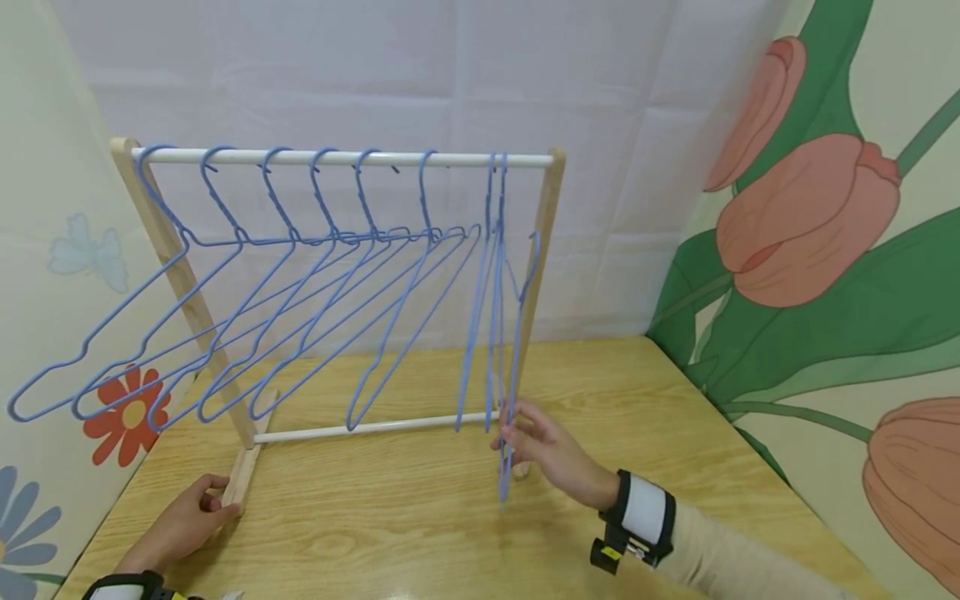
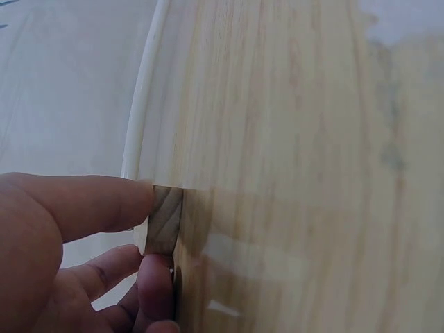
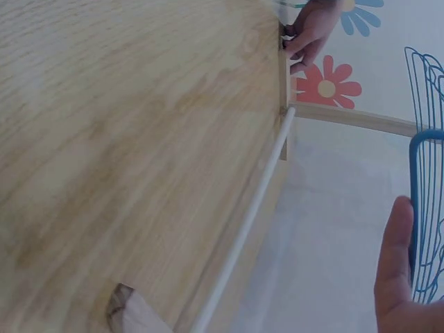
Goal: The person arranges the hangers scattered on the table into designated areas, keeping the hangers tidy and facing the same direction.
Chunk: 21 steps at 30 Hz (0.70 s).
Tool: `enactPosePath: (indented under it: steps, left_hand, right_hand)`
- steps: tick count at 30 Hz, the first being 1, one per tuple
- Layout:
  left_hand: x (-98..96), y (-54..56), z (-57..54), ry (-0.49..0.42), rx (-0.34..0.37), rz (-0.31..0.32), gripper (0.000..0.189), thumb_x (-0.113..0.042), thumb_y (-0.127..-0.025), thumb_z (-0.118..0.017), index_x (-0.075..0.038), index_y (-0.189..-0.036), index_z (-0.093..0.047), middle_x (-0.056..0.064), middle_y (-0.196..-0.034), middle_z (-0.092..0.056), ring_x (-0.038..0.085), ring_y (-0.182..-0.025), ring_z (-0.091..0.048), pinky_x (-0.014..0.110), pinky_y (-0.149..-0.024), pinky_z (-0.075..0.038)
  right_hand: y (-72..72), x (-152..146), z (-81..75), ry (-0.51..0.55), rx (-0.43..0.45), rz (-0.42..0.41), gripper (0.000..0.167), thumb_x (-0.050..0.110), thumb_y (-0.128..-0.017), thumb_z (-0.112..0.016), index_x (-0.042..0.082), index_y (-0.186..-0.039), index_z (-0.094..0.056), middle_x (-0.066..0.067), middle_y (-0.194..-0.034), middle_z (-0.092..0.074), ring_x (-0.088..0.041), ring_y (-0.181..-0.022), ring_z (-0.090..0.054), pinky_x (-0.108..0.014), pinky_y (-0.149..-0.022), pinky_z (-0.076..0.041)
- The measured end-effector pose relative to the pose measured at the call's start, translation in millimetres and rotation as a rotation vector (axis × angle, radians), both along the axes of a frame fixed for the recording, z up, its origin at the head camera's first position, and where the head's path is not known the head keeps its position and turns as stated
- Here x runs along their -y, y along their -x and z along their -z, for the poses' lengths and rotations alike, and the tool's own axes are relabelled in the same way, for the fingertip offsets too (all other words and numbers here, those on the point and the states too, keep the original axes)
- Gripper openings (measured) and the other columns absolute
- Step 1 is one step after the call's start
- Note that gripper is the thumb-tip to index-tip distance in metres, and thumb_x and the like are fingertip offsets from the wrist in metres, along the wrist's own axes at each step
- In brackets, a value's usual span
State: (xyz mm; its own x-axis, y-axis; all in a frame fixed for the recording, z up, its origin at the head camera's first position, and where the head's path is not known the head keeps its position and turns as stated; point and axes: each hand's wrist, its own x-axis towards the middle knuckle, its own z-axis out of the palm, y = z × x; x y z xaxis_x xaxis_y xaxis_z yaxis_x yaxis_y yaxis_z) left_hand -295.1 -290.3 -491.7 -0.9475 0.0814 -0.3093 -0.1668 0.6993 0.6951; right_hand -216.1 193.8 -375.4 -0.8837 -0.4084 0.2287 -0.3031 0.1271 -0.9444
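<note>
A small clothes rack carries several blue hangers (image 1: 322,308), hooked over its white top rail (image 1: 300,157). Close to the right post, my right hand (image 1: 551,450) holds another blue hanger (image 1: 516,350) by its lower part. This hanger's hook sits below the rail, in front of the post. In the right wrist view, the thumb (image 3: 395,250) lies along a blue hanger wire (image 3: 414,173). At the rack's left end, my left hand (image 1: 180,517) pinches the front end of the wooden foot (image 1: 242,479), thumb on one side and fingers on the other.
The rack has a white lower bar (image 1: 390,427) and wooden posts (image 1: 543,217). It stands on a wood-grain table (image 1: 360,533). Behind hangs a white sheet (image 1: 600,250). Walls printed with flowers (image 1: 810,225) close in the left and right sides.
</note>
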Motion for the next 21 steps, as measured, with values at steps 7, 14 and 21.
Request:
enactPosePath:
  steps: [7,14,21]
  left_hand:
    - [-0.3,-0.1,-1.6,0.004,0.000,0.003,0.055,-0.020,-0.099,-0.065,0.014,-0.133,-0.038,0.017,-0.094,-0.048,0.027,-0.084,-0.049,0.035,-0.071,-0.039]
    - [-0.2,-2.5,-2.0,-0.009,-0.039,0.030,0.054,-0.018,-0.098,-0.065,0.016,-0.130,-0.039,0.015,-0.091,-0.048,0.026,-0.082,-0.049,0.035,-0.070,-0.039]
    - [-0.1,-1.6,-1.9,-0.002,-0.008,0.020,0.056,-0.021,-0.099,-0.066,0.015,-0.132,-0.038,0.016,-0.093,-0.048,0.027,-0.084,-0.049,0.035,-0.071,-0.039]
  right_hand:
    - [4.9,3,-18.8,0.008,-0.091,0.034,0.008,0.005,-0.107,-0.044,0.004,-0.115,-0.047,-0.011,-0.108,-0.055,-0.013,-0.097,-0.063,-0.038,-0.079,-0.057]
    - [8.3,6,-43.6,0.010,-0.133,0.046,0.013,0.004,-0.107,-0.044,-0.008,-0.113,-0.044,-0.013,-0.098,-0.063,-0.013,-0.089,-0.065,-0.037,-0.077,-0.058]
    - [11.9,2,-71.4,0.036,-0.098,0.094,0.013,0.005,-0.106,-0.047,0.014,-0.113,-0.054,-0.008,-0.103,-0.062,-0.017,-0.095,-0.066,-0.038,-0.079,-0.058]
